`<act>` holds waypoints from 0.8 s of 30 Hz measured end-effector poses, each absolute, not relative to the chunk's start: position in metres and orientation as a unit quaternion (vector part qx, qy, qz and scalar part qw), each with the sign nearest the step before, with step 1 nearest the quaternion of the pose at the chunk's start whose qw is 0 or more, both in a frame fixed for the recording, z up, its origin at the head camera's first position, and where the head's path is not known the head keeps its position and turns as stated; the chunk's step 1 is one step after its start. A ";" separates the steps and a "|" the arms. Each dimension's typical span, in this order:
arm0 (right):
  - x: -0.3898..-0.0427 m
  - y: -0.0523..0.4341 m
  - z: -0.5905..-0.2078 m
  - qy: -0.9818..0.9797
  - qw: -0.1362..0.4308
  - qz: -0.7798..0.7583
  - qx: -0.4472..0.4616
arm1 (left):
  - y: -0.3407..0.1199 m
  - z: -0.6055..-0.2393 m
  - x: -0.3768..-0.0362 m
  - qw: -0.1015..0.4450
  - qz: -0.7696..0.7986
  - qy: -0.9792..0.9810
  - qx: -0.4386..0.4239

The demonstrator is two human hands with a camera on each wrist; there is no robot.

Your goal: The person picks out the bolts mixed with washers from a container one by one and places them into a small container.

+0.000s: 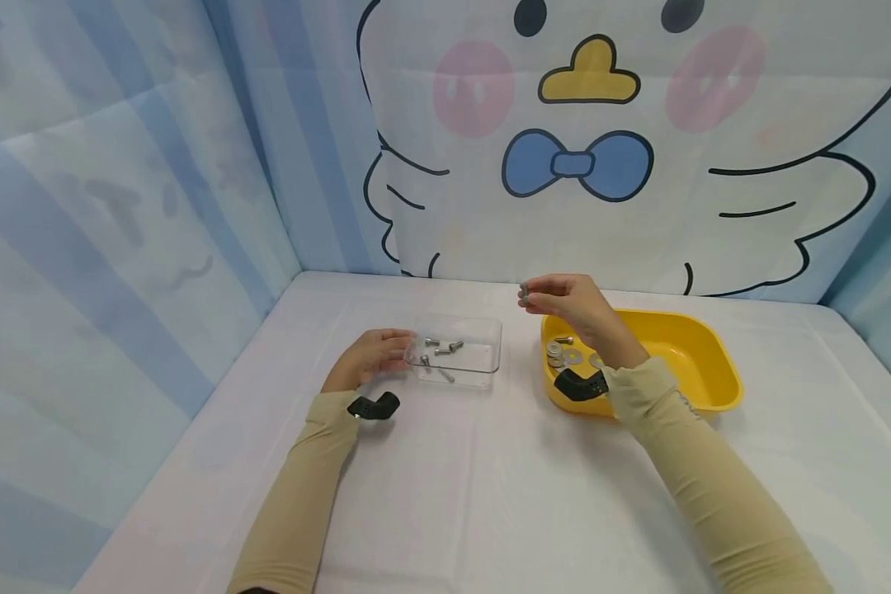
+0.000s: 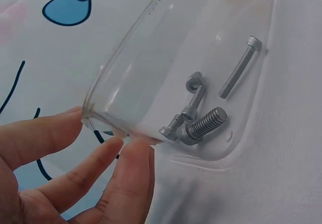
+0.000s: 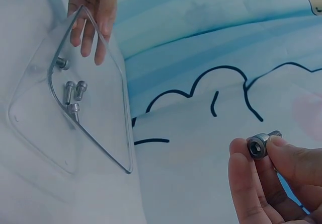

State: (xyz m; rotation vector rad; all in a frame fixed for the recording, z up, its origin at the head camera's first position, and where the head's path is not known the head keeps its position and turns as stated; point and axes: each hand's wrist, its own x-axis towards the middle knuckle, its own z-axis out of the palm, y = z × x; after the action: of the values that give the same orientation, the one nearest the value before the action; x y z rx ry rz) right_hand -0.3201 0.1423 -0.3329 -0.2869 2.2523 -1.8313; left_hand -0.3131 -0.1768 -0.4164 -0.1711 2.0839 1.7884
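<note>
While the right hand hovers above the gap between the two containers, its thumb and fingertips pinch a short socket-head bolt with the hex recess facing outward, held in the air well clear of the table. To the left, the left hand rests its straight, relaxed fingers against the near-left rim of the clear plastic tray, steadying it without curling round it. Inside that tray lie several bolts, a cluster at one corner and one longer bolt a little apart. To the right sits the yellow bin, with washers and another bolt on its floor near the left wall. The step in hand looks like moving the pinched bolt over to the clear tray, and doing it well probably means carrying it low over the tray's right rim before letting go, so it does not bounce out of the shallow walls. Keeping the left fingers pressed on the rim should stop the light tray from sliding, and releasing over a bare patch would likely avoid knocking the cluster about.
</note>
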 end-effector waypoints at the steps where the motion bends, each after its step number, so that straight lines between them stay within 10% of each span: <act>1: -0.320 0.142 -0.333 0.767 0.112 -0.624 -0.099 | -0.177 -0.416 -0.314 0.193 0.636 0.745 -0.060; 24: -0.325 0.119 -0.341 0.771 0.127 -0.611 -0.127 | -0.178 -0.410 -0.313 0.186 0.633 0.750 -0.042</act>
State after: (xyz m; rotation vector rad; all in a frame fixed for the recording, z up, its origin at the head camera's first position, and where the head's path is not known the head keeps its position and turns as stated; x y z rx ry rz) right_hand -0.3254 0.1194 -0.3409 -0.3690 2.2448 -1.7789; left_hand -0.3127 -0.1781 -0.4101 -0.1173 2.1129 1.7843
